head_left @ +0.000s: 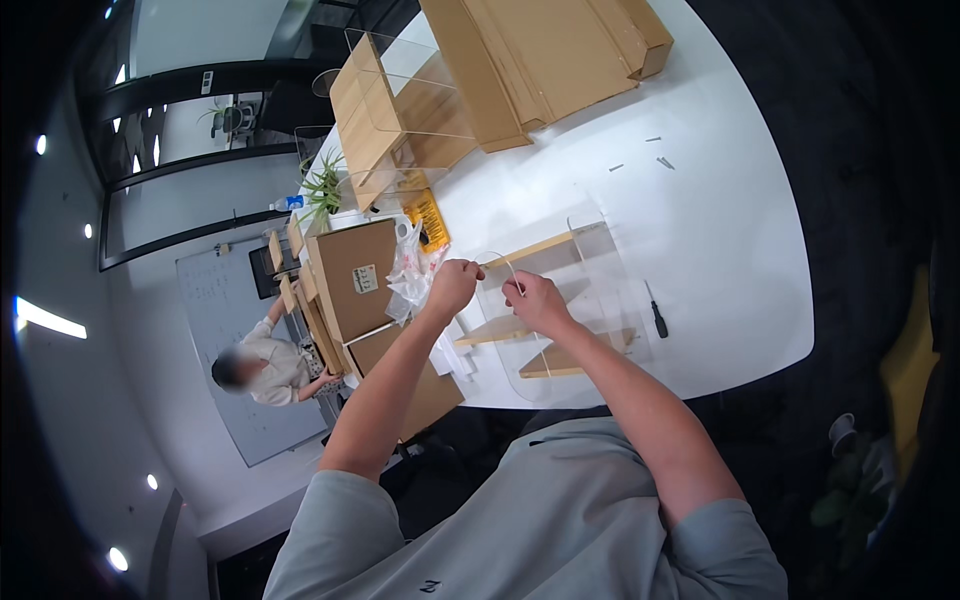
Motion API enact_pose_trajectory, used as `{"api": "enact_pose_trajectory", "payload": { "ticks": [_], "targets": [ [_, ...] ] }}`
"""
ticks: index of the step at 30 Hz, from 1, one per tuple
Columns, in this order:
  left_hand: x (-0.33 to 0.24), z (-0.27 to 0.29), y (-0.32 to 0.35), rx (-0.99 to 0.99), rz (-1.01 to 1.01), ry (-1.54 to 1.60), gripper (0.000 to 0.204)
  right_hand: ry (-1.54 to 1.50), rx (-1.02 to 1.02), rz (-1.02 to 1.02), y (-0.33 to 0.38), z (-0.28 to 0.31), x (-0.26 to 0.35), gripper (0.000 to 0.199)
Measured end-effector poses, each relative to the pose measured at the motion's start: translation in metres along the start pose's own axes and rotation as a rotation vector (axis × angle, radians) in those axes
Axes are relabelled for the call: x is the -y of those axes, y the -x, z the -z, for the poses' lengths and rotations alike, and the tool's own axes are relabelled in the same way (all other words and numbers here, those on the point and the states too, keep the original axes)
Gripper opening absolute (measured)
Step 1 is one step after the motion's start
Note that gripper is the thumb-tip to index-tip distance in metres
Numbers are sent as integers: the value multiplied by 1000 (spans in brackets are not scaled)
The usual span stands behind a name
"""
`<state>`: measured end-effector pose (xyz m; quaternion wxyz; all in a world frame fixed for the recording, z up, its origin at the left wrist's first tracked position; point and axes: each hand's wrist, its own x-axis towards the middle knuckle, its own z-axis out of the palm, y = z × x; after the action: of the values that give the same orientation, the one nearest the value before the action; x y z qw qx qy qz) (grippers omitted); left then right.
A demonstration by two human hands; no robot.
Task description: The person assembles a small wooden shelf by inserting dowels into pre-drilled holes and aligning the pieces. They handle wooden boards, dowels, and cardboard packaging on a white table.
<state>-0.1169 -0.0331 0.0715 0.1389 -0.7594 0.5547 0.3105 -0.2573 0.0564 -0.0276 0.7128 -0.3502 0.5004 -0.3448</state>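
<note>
Clear acrylic shelf unit (pixel 560 300) with pale wooden boards lies on the white table (pixel 720 230), directly under both hands. My left hand (pixel 452 287) is pinched closed on the near edge of the clear panel; my right hand (pixel 533 302) has fingers closed on the same thin edge, just beside it. Right of the grip lies a screwdriver (pixel 655 312); left, a crumpled plastic bag (pixel 412 272) and cardboard box (pixel 352 280).

table (pixel 700 230) white | cardboard boxes (pixel 545 55) brown | shelf boards (pixel 545 245) pale wood (panels clear) | screwdriver (pixel 656 318) black | packet (pixel 428 215) yellow
</note>
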Motion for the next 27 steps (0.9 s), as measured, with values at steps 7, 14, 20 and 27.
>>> {"api": "enact_pose_trajectory", "payload": {
  "ticks": [7,14,20,27],
  "targets": [
    [-2,-2,-4,24,35,-31,32,46,-3,42,-1,2,-1,26],
    [-8,-1,4,19,85,-53,33,45,-13,50,0,4,-1,27],
    [-6,-1,3,8,97,-29,33,57,5,28,0,5,2,27],
    [-9,-2,2,57,156,65,33,61,7,22,0,6,4,27]
  ]
}}
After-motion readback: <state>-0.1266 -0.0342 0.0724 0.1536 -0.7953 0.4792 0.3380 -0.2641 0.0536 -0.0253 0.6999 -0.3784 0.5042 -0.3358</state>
